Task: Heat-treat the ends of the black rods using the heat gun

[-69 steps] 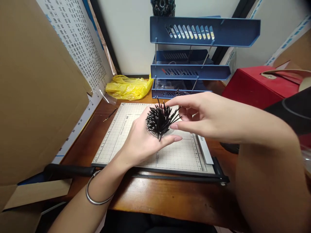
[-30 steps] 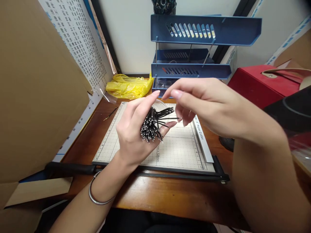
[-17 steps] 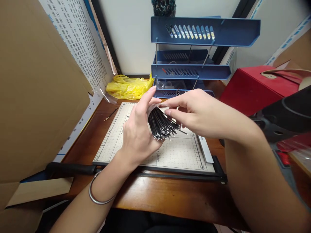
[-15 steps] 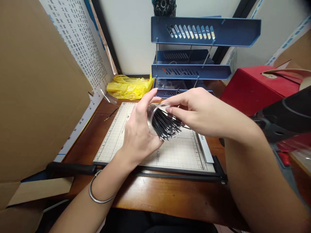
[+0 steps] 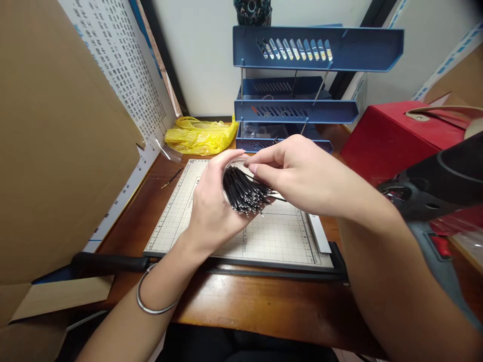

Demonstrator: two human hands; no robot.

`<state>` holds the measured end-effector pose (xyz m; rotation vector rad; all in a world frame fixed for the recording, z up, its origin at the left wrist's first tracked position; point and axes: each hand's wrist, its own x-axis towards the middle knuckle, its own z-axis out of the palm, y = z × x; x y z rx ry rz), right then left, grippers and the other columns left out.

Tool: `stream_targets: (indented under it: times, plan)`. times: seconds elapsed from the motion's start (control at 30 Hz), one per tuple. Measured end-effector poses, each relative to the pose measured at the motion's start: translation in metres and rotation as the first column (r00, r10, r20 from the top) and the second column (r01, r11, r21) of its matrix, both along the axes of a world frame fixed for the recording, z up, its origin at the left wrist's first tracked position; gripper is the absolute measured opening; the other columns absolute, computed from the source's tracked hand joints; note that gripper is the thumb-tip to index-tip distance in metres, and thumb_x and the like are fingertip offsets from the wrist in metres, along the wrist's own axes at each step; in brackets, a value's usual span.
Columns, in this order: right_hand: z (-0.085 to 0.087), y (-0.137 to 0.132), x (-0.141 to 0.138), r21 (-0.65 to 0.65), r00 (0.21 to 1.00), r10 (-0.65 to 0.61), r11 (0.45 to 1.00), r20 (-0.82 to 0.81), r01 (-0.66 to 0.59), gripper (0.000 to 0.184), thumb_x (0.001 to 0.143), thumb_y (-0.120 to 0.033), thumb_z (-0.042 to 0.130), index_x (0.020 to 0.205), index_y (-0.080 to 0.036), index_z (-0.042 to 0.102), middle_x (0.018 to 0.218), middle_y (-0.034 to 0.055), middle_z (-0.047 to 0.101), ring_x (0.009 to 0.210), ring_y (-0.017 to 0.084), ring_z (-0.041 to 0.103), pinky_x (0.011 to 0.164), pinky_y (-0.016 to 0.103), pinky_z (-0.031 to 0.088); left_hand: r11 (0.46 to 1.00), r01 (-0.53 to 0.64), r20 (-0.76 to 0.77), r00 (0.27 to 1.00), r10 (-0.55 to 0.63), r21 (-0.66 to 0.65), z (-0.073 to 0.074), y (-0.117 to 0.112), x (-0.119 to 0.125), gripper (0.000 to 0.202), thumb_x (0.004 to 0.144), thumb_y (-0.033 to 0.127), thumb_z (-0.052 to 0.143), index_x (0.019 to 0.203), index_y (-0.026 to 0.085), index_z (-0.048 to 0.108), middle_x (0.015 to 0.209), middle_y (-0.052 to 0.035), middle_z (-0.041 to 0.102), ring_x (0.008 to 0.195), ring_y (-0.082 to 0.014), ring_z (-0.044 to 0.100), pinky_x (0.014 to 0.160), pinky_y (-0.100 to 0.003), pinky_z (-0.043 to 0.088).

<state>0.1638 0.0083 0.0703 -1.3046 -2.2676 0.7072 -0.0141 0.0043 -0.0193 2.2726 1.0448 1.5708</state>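
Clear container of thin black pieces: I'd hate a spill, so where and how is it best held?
Likely around the clear container behind its rim, from the left, as the left hand does: it is tilted, and the thin black pieces jut from its round mouth toward the lower right.

Clear smooth plastic cup (image 5: 237, 162), glossy wooden desk (image 5: 264, 302).

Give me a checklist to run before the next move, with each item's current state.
1. Left hand wrapped around the clear container: ok.
2. Container upright: not ok; it tilts, with black strands fanning out past its rim.
3. Right hand at the container's mouth: ok.
4. Strand pinched in the right fingertips: cannot tell.
5. Paper cutter arm lying along the near edge: ok.
6. Loose pieces gathered: not ok; one thin piece lies left of the cutter.
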Motion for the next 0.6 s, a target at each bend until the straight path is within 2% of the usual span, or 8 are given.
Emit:
stream_targets:
  times: [0.07,0.2,0.27,0.33,0.4,0.5,0.6]
  plan:
    - [0.0,-0.001,0.001,0.019,1.0,0.004,1.0,-0.003,-0.004,0.035,0.1,-0.035,0.05,0.083,-0.017,0.075,0.073,0.0054,0.064,0.067,0.016,0.056,0.06,0.03,0.044,1.0,-0.009,0.006,1.0,0.009,0.011,0.0,0.0,-0.001,0.066,0.08,0.038,0.084,0.134,0.027,0.047,0.129,-0.0081,0.064,0.121,-0.0264,0.066,0.105,-0.046,0.057]
    - [0.009,-0.01,0.004,0.237,0.992,-0.115,0.964,-0.054,0.124,0.028,0.096,-0.04,0.06,0.103,-0.019,0.078,0.089,0.0083,0.071,0.082,0.021,0.064,0.067,0.031,0.048,0.99,-0.112,-0.064,0.991,0.117,0.085,0.001,0.0,-0.002,0.066,0.077,0.031,0.082,0.134,0.028,0.049,0.129,-0.0067,0.064,0.12,-0.0272,0.065,0.104,-0.045,0.056]
    - [0.015,-0.019,0.004,0.252,0.986,-0.156,0.954,-0.052,0.164,0.029,0.093,-0.045,0.064,0.096,-0.021,0.079,0.084,0.0074,0.071,0.074,0.02,0.063,0.063,0.032,0.046,0.981,-0.155,-0.1,0.981,0.167,0.119,0.001,-0.001,-0.002,0.064,0.077,0.027,0.079,0.134,0.028,0.049,0.128,-0.0062,0.065,0.118,-0.0274,0.066,0.103,-0.045,0.056]
    - [0.019,-0.026,0.002,0.204,0.991,-0.136,0.97,-0.002,0.133,0.031,0.091,-0.05,0.066,0.081,-0.023,0.078,0.07,0.0049,0.067,0.06,0.017,0.057,0.055,0.032,0.042,0.977,-0.167,-0.121,0.976,0.183,0.132,0.002,-0.002,-0.002,0.062,0.078,0.023,0.074,0.134,0.027,0.049,0.127,-0.0062,0.066,0.117,-0.027,0.066,0.102,-0.044,0.055]
    - [0.018,-0.03,0.001,0.201,0.99,-0.125,0.973,0.066,0.11,0.029,0.088,-0.048,0.07,0.074,-0.022,0.075,0.063,0.0046,0.062,0.055,0.015,0.053,0.051,0.032,0.037,0.979,-0.156,-0.128,0.977,0.173,0.133,0.002,-0.002,-0.002,0.061,0.078,0.02,0.07,0.135,0.025,0.048,0.127,-0.0072,0.066,0.117,-0.0272,0.066,0.102,-0.044,0.055]
    - [0.01,-0.029,0.0,0.244,0.985,-0.115,0.966,0.131,0.081,0.027,0.086,-0.044,0.076,0.07,-0.022,0.071,0.057,0.0034,0.055,0.054,0.015,0.05,0.05,0.031,0.035,0.979,-0.148,-0.134,0.977,0.167,0.139,0.001,-0.002,-0.002,0.062,0.077,0.019,0.068,0.135,0.025,0.048,0.129,-0.0076,0.065,0.118,-0.0277,0.065,0.103,-0.044,0.054]
    - [0.004,-0.026,0.003,0.254,0.983,-0.104,0.965,0.148,0.064,0.026,0.088,-0.04,0.074,0.07,-0.022,0.07,0.053,0.0016,0.05,0.053,0.014,0.048,0.052,0.032,0.036,0.98,-0.151,-0.139,0.976,0.168,0.127,0.0,-0.002,-0.002,0.06,0.078,0.022,0.068,0.135,0.025,0.049,0.129,-0.0068,0.065,0.118,-0.0268,0.065,0.103,-0.043,0.054]
